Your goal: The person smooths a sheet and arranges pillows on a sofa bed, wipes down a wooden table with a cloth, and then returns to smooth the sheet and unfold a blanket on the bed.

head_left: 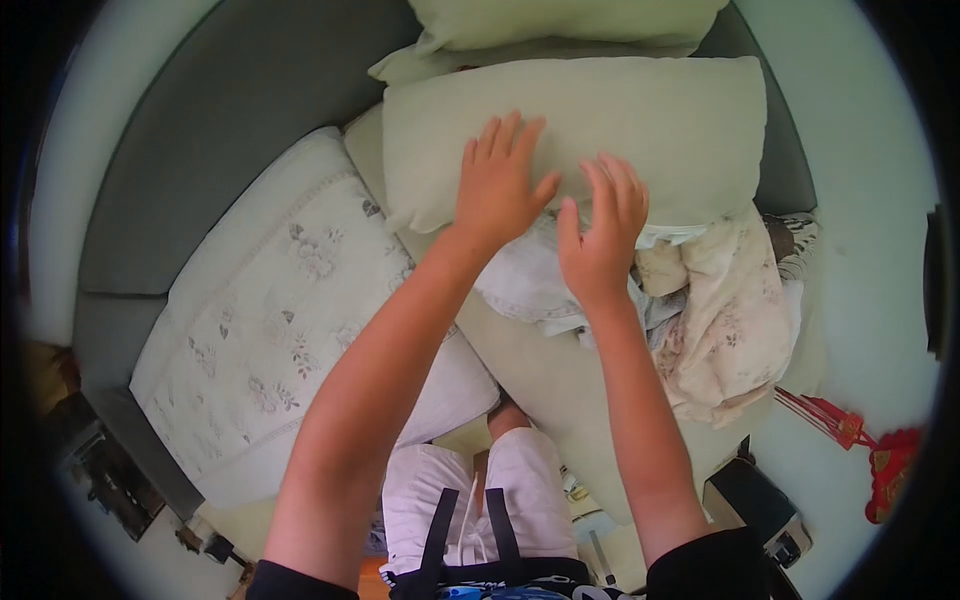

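A pale green pillow (680, 130) lies across the upper middle of the view. My left hand (497, 185) is over its left part with fingers spread; I cannot tell whether it presses on the cloth. To its right, my right hand (605, 225) is at the pillow's lower edge, thumb apart from the fingers and nothing held. Below that edge, white cloth (525, 275) and a crumpled floral cloth (725, 330) lie bunched on the bed.
Behind is a second pale green pillow (570, 20), near a grey headboard (240, 100). A folded floral quilt (270, 330) lies at left. On the right are a black box (755, 505) and a red hanging ornament (893, 465) near the wall.
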{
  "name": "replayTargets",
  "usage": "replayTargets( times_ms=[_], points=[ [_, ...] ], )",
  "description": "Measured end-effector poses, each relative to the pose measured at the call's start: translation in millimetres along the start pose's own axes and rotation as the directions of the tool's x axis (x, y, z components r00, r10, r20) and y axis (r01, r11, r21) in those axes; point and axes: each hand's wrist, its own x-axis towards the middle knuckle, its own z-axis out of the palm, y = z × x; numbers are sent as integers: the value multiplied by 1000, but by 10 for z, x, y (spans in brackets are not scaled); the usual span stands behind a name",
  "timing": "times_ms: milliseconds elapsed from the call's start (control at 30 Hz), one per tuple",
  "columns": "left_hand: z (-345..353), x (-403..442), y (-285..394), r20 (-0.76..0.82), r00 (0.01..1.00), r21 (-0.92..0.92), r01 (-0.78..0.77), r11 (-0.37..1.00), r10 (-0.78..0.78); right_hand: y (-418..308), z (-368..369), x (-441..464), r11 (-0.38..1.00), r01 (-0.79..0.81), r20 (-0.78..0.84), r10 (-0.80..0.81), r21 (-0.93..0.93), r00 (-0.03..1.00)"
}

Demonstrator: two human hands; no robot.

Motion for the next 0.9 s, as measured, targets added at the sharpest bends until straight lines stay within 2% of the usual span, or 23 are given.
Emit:
replayTargets(
  times_ms=[67,167,267,367,467,500,567,600,667,700,767,833,867,900],
  points=[
    [306,-163,46,82,996,84,17,996,-24,202,12,93,990,-32,104,47,-136,993],
    [519,-559,147,240,964,170,75,983,-115,605,182,-263,950,-41,262,127,-310,957],
    [502,-938,96,355,927,114,88,990,-124,513,8,-735,966,-77,393,173,-248,903],
    [507,-1261,51,404,906,135,80,988,-129,386,-55,-531,984,-83,335,132,-157,933],
    [505,-1492,13,468,875,160,56,985,-126,168,-95,388,921,238,189,-186,-308,964],
    [503,-1540,20,446,887,157,53,986,-118,143,-55,612,872,315,182,-264,-374,947],
    [471,-1598,44,405,910,144,37,989,-93,350,167,686,871,288,393,-121,-399,911],
    [447,-1593,28,390,915,46,95,994,-106,434,221,661,866,276,483,-46,-417,875],
    [381,-1498,-45,345,928,-148,200,969,-139,443,194,523,876,249,542,17,-412,840],
    [299,-1444,-43,220,965,-148,175,973,-139,432,154,407,881,238,575,46,-408,817],
    [30,-1268,24,-32,991,-137,127,982,-132,449,32,86,896,320,463,-152,-309,873],
    [-286,-977,97,-74,996,-45,42,998,-46,280,-212,-245,920,251,542,-51,-302,839],
    [-372,-893,101,-93,996,4,4,1000,-3,226,-299,-436,941,204,518,-36,-271,854],
    [-382,-898,68,-92,990,35,-106,994,108,182,-368,-621,958,155,494,-16,-242,869]
  ],
)
